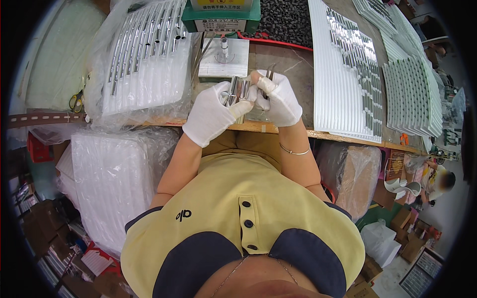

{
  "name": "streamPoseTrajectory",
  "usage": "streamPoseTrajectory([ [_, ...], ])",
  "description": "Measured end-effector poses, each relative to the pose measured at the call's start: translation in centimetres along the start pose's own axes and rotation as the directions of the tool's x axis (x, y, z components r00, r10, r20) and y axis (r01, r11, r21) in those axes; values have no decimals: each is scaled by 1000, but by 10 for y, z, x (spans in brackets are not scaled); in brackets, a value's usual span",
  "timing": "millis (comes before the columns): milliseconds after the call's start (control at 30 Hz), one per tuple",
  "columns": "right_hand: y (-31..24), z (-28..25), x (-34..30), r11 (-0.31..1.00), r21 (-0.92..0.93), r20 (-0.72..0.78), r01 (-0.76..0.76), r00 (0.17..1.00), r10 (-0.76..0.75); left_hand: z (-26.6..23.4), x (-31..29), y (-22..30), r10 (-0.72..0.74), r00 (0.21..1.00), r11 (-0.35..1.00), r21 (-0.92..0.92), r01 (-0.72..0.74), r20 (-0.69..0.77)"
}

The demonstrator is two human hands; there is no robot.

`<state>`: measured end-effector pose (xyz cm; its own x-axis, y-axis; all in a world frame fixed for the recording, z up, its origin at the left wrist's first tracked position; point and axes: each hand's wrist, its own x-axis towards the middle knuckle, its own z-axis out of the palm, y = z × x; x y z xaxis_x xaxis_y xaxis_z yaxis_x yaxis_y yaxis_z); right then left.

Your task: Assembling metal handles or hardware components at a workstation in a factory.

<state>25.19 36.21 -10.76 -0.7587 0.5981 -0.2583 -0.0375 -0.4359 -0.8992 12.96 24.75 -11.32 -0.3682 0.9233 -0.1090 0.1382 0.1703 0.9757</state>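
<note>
My left hand (211,111), in a white glove, is closed round a few short shiny metal tubes (241,90) held over the table's near edge. Close against it on the right, my gloved right hand (284,102) has its fingers bent together near the tubes' ends. A slim dark metal tool (270,73), perhaps tweezers, sticks up from that hand; its lower part is hidden by the fingers. Tape is wrapped round one right fingertip. Just beyond both hands is a white block (211,62) with an upright metal post (224,48) on it.
Behind the block stands a green machine (221,25). A red-edged bin holds small black parts (285,22). White ridged trays with silver tubes lie left (149,74) and right (333,94). Scissors (75,103) lie far left; another person (435,179) is far right.
</note>
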Motion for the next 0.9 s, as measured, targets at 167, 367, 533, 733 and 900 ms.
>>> streamPoseTrajectory([
  [167, -2, 3, 0, 999, -47, -9, -14, 1000, 13, -1, -1, 4, -28, 999, 999, 47, 27, 19],
  [367, -4, 3, 1, 998, -58, -27, -33, 999, 32, 1, 0, -3, -20, 999, 996, -88, 22, 30],
  [533, 0, 6, 1, 996, -90, -88, -21, 996, 13, 0, -2, 5, -77, 996, 990, -118, 82, 52],
  [733, -1, 4, 1, 997, -79, -18, -13, 1000, 12, 0, -2, 6, -62, 997, 994, -86, 65, 45],
  [900, 4, 2, 5, 992, -125, -76, -20, 997, 10, 3, -1, 3, -59, 996, 998, 29, 57, 72],
])
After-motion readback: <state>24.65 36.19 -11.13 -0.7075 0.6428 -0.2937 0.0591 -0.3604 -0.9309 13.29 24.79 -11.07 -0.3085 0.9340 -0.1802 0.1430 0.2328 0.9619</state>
